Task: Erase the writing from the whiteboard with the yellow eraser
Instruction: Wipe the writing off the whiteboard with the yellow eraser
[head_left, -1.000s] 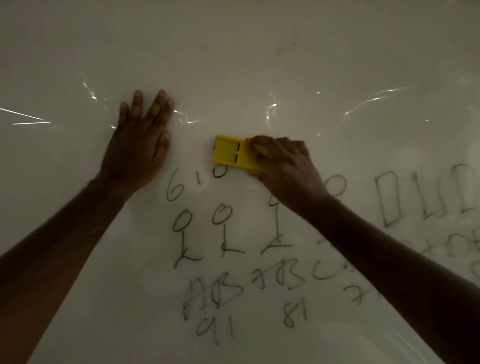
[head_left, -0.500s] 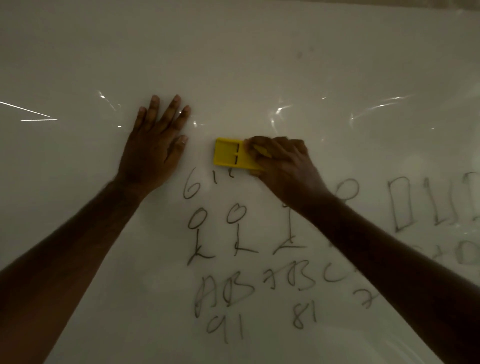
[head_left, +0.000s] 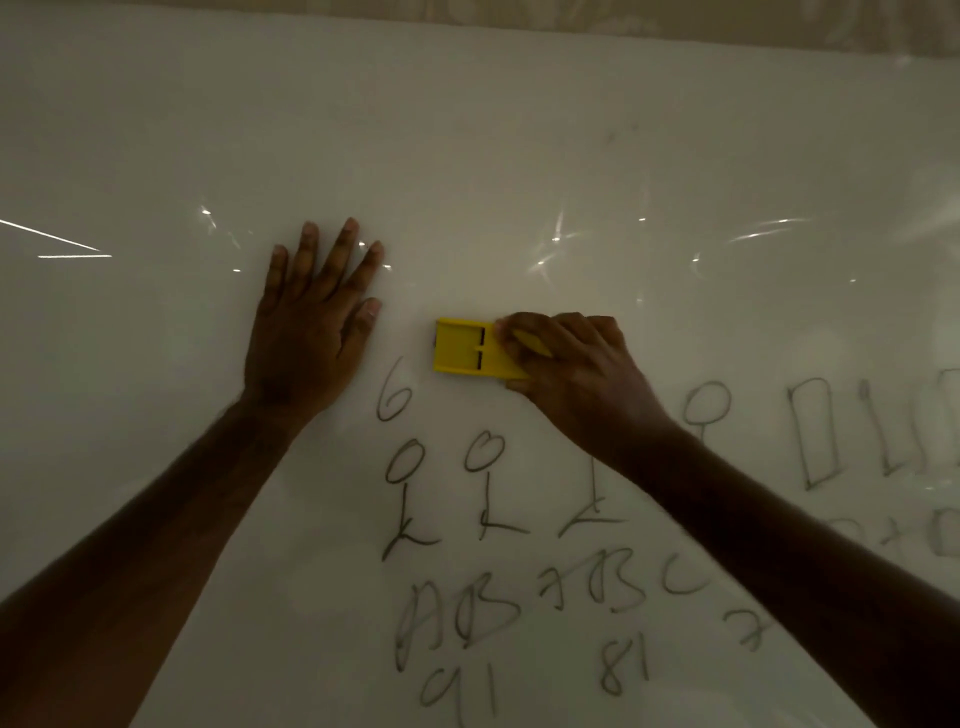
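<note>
The whiteboard (head_left: 519, 130) fills the view in dim light. My right hand (head_left: 576, 374) grips the yellow eraser (head_left: 462, 347) and presses it flat on the board, just right of a written "6" (head_left: 393, 391). Below lie more marker marks: stick figures (head_left: 485, 483), letters "ABC" (head_left: 613, 582) and numbers (head_left: 621, 667). Boxy shapes (head_left: 815, 431) sit to the right. My left hand (head_left: 311, 322) lies flat on the board, fingers spread, holding nothing, a hand's width left of the eraser.
The board's top edge (head_left: 571, 31) runs along the top of the view, with a patterned wall above it. Bright reflections streak the board's middle. My right forearm (head_left: 779, 545) covers part of the writing.
The small marks beside the "6" under the eraser are gone. The view has shifted, so board and hands sit lower and further right. The left hand stays flat.
</note>
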